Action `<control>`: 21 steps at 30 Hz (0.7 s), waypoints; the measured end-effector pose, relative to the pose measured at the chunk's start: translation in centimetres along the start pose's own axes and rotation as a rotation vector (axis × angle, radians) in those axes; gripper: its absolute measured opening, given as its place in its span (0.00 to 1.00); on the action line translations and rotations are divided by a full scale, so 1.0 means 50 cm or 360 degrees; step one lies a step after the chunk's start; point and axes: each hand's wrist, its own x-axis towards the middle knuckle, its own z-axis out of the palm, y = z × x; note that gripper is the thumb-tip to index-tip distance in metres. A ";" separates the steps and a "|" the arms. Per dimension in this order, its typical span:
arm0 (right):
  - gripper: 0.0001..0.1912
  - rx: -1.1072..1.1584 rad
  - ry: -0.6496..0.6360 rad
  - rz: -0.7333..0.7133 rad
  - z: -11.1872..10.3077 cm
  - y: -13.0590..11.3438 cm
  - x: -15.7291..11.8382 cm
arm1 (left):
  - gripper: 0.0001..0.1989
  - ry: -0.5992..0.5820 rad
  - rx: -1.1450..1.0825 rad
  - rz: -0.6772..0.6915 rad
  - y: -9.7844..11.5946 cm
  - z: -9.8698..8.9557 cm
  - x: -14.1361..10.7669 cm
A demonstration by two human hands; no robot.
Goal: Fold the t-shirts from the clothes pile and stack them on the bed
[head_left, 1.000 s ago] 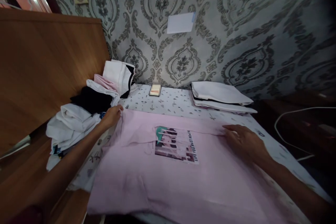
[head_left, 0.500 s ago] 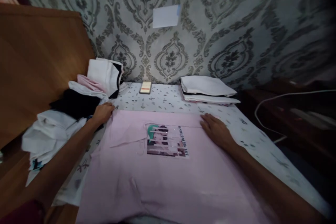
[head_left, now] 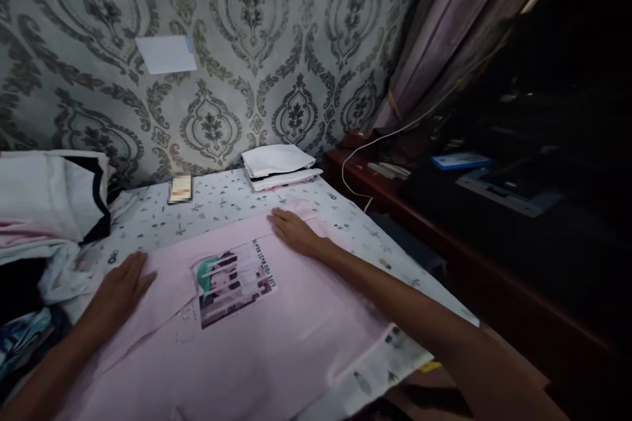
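Observation:
A pink T-shirt (head_left: 296, 316) lies spread over the patterned sheet, with a printed picture (head_left: 232, 283) and lettering on it. Flat on its left part rests my left hand (head_left: 121, 283), fingers stretched out. My right hand (head_left: 293, 230) lies on the cloth near the far right corner, its fingers extended and the palm down. Neither hand grips the fabric. A fold runs across the shirt below my left hand, and its near edge runs out of view at the bottom.
Folded white clothes (head_left: 279, 161) are stacked by the wall. A small pale card or box (head_left: 180, 189) lies left of them. Heaped clothes (head_left: 49, 197) are at the left. On the right stands a dark red table (head_left: 424, 210) with a white cable (head_left: 395, 131) hanging from it.
My view has turned to the right, bringing the curtain and dark table into sight. My left hand has shifted from the shirt's far left corner onto its left part. The right hand stays near the far right corner.

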 end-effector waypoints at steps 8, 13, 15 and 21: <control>0.33 -0.0021 -0.0206 0.0425 -0.016 0.142 -0.014 | 0.28 -0.0057 -0.0011 -0.0111 0.002 0.010 -0.017; 0.32 -0.0091 -0.0158 0.0432 0.003 0.160 -0.018 | 0.30 -0.0122 0.0081 -0.0169 0.043 -0.019 -0.020; 0.31 -0.0115 -0.0114 0.0439 0.011 0.160 -0.017 | 0.29 -0.0116 0.0094 -0.0119 0.059 -0.028 -0.035; 0.27 -0.0243 0.0111 0.0420 0.008 0.142 -0.028 | 0.28 -0.0251 -0.0124 0.0193 0.132 -0.058 -0.132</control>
